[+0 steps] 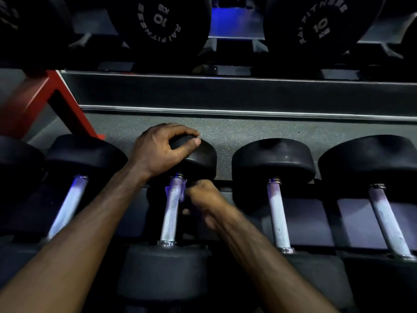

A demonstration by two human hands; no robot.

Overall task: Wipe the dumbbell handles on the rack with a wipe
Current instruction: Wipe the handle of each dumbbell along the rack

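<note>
Several black dumbbells with knurled silver handles lie side by side on the lower rack shelf. My left hand point(161, 147) grips the far head point(200, 158) of the middle dumbbell from above. My right hand point(203, 199) is closed on a pale wipe point(182, 193) pressed against the right side of that dumbbell's handle point(170, 213), near its far end. Only a small part of the wipe shows past my fingers. The near head point(162, 272) sits below between my forearms.
Neighbouring handles lie to the left point(67, 206) and right point(277, 213), point(387, 220). An upper shelf holds 10 kg dumbbells point(158, 21), point(320, 23). A grey rail point(225, 93) and a red frame post point(29, 102) cross behind; speckled floor point(270, 132) shows beyond.
</note>
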